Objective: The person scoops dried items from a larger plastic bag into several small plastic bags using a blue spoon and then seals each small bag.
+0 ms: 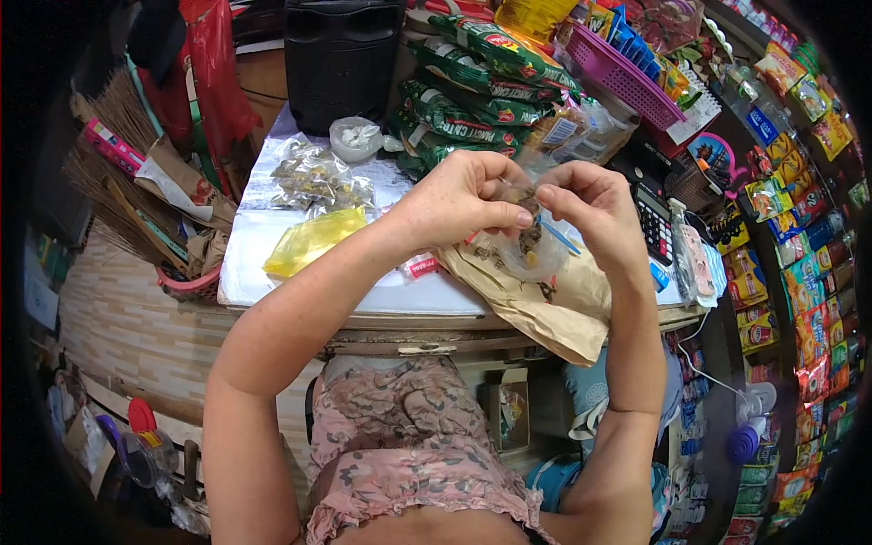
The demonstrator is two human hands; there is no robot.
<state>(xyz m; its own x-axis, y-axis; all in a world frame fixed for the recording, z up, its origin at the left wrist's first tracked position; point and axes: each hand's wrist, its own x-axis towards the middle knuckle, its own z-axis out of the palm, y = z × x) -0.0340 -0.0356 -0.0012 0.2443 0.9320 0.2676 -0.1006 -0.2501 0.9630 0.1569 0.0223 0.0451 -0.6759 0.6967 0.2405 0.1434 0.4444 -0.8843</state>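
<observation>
My left hand (480, 194) and my right hand (586, 197) meet above the table, fingertips pinching a small clear plastic bag (521, 204) that holds brownish dried bits. Beneath it lies an open clear bag (545, 262) with dark pieces and a yellowish one inside, and a thin blue plastic handle (561, 238) slants out by the right hand. Under these a brown paper bag (579, 320) hangs over the table's front edge. Left of my hands are several filled clear bags (317, 177), a yellow plastic bag (317, 242) and a small red-and-white packet (421, 266).
Green snack packs (470, 102) are stacked at the back, beside a black container (343, 65) and a white-filled plastic bag (355, 139). A calculator (652, 221) and a phone (696, 252) lie right. Brooms (122, 184) stand left; hanging sachets (811, 286) line the right.
</observation>
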